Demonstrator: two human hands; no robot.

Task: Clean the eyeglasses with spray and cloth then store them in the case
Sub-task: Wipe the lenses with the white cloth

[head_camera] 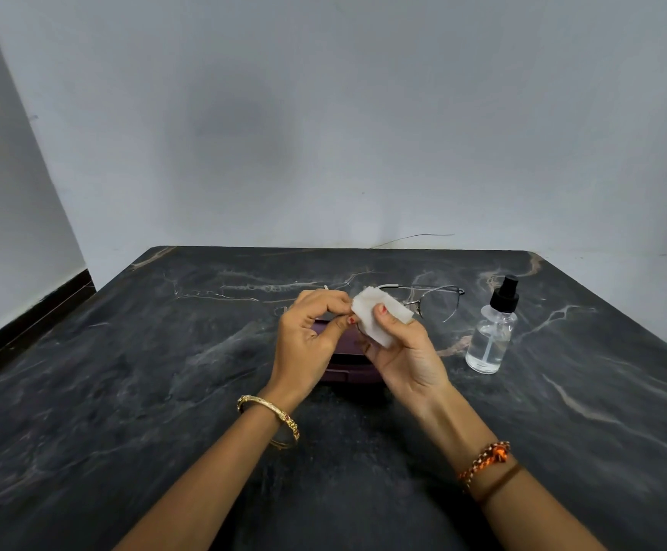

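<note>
Both hands hold the glasses and cloth.
Left hand (310, 332) fingers pinch the eyeglasses (433, 302); right hand (403, 351) thumb presses the cloth (375, 318) on a lens.

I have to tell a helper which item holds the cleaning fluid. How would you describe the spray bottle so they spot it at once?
On the dark marble table, look to the right of both hands, just past the eyeglasses. The spray bottle stands upright there, alone. It is the only clear glass item with a black pump top, and a thin tube shows inside it.
</note>
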